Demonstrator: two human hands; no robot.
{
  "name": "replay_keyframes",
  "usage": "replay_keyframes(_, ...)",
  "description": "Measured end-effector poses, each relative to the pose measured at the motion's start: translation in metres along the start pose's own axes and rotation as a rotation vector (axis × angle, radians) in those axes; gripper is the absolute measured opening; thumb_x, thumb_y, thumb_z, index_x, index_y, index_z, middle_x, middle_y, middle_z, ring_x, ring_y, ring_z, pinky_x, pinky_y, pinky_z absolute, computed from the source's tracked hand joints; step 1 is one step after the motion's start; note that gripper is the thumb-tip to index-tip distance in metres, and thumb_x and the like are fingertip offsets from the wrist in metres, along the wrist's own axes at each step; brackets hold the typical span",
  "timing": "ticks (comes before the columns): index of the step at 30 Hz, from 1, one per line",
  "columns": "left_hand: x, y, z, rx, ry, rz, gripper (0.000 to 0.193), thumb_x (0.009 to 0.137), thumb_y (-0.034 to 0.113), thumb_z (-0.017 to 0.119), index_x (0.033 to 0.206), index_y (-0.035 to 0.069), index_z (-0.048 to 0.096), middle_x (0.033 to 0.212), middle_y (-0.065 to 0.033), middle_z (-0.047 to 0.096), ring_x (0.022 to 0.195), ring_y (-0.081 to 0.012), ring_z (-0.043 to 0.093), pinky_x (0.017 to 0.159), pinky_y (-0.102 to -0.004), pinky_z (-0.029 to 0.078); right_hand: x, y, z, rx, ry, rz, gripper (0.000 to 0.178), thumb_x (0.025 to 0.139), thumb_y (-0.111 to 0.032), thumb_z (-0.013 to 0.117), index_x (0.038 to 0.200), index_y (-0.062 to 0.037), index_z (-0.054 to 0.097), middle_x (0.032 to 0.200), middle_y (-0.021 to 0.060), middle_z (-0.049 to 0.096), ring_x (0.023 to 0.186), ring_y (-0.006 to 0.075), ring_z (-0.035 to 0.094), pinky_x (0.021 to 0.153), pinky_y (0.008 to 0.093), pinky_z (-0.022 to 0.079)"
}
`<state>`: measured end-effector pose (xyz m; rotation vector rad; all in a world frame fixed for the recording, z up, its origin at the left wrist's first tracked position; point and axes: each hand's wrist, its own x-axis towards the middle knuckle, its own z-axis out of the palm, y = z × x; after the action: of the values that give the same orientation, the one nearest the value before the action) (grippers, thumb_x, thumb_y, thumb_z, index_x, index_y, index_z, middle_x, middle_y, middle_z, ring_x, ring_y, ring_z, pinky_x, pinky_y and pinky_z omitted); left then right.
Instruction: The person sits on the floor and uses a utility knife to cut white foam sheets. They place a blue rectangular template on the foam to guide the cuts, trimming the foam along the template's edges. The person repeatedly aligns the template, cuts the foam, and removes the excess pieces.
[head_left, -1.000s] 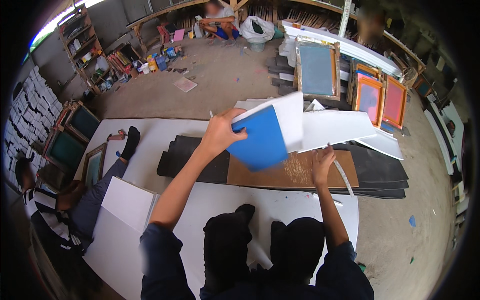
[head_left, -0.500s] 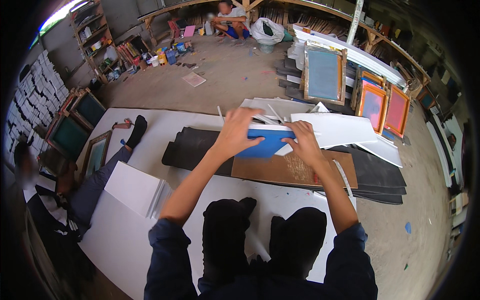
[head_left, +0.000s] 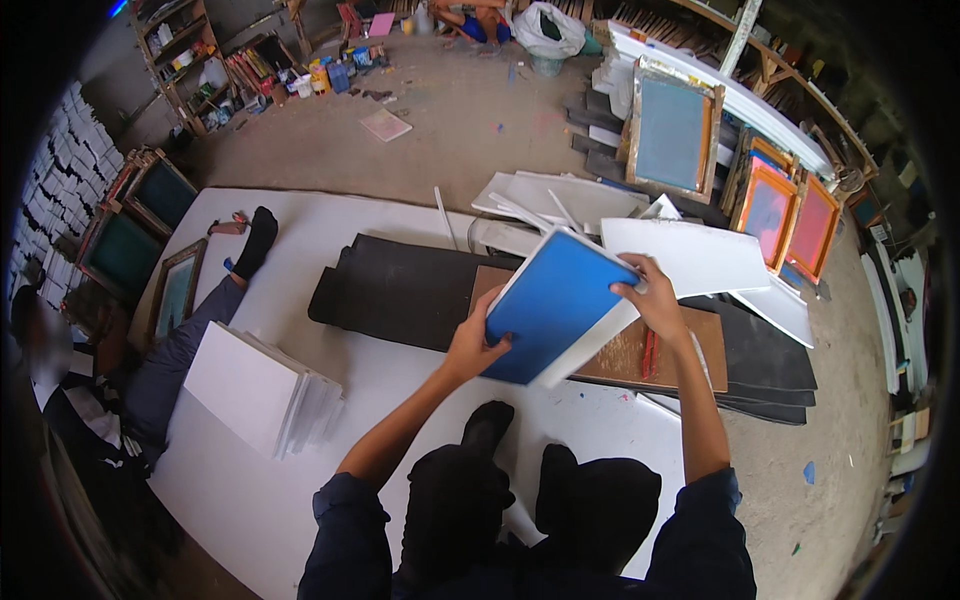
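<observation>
A person, seen from their own head looking down, holds a blue rectangular sheet in both bare hands, tilted in the air in front of the knees. The left hand grips its left edge near the lower corner, thumb on the blue face and fingers clamped behind. The right hand pinches the upper right corner, thumb over the front and fingers closed around the edge. A white sheet shows behind the blue one, along its lower right side.

Beyond and below the held sheets lies a scuffed brown board, with a slim red object on it, near the right forearm. The board rests on long dark mats, which lie partly over a large white panel on the floor. Loose white pieces spread just past the board.

To the left, a stack of white sheets stands on the panel, beside the outstretched leg of a seated co-worker. A small framed screen lies past that leg. Farther off at the upper right, a grey-blue framed screen leans near two orange-framed ones.
</observation>
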<state>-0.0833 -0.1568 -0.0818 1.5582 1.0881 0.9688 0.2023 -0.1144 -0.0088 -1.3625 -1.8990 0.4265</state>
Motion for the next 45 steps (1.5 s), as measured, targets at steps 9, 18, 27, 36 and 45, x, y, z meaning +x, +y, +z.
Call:
replay_keyframes(9,0.021,-0.162,0.068,-0.316,0.334,-0.434,0.074,0.076,0.008,0.055,0.139,0.009,0.016,0.124,-0.0217,0.045,0.105,-0.0264,0.053,0.087,-0.0312,0.042,-0.073,0.114,0.164,0.21,-0.155,0.325,0.048,0.077,-0.009,0.064,0.12,-0.0033,0.044,0.113,0.0133,0.051,0.093,0.0235,0.055,0.081,0.0327,0.046)
replay_keyframes(18,0.026,-0.157,0.054,0.786,0.304,-0.284,0.072,0.074,0.016,0.063,0.133,-0.005,0.028,0.118,-0.0207,0.035,0.107,-0.0334,0.042,0.092,-0.0372,0.038,-0.087,0.11,0.195,0.147,-0.101,0.552,0.043,0.077,-0.008,0.063,0.116,-0.0041,0.045,0.099,0.0147,0.06,0.097,0.0286,0.056,0.084,0.0374,0.044)
replay_keyframes(27,0.029,-0.159,0.046,0.517,0.235,-0.298,0.069,0.073,0.017,0.066,0.131,0.0,0.035,0.118,-0.0181,0.036,0.111,-0.0338,0.038,0.093,-0.0386,0.036,-0.087,0.118,0.194,0.216,-0.06,0.571,0.042,0.073,-0.005,0.065,0.112,-0.0043,0.049,0.096,0.0146,0.062,0.093,0.0281,0.06,0.084,0.0359,0.046)
replay_keyframes(36,0.024,-0.16,0.045,0.446,0.236,-0.318,0.068,0.072,0.013,0.067,0.131,0.001,0.035,0.119,-0.0182,0.037,0.11,-0.0365,0.039,0.092,-0.0405,0.036,-0.085,0.112,0.192,0.196,-0.053,0.603,0.047,0.069,0.0,0.065,0.113,-0.004,0.048,0.094,0.0136,0.062,0.088,0.0213,0.061,0.082,0.0305,0.048)
replay_keyframes(45,0.025,-0.162,0.043,0.463,0.236,-0.315,0.068,0.073,0.014,0.067,0.131,0.002,0.035,0.118,-0.018,0.039,0.11,-0.0355,0.04,0.092,-0.0405,0.036,-0.082,0.111,0.193,0.206,-0.062,0.607,0.044,0.07,-0.002,0.065,0.11,-0.0056,0.048,0.094,0.0139,0.062,0.091,0.0275,0.061,0.084,0.0356,0.047)
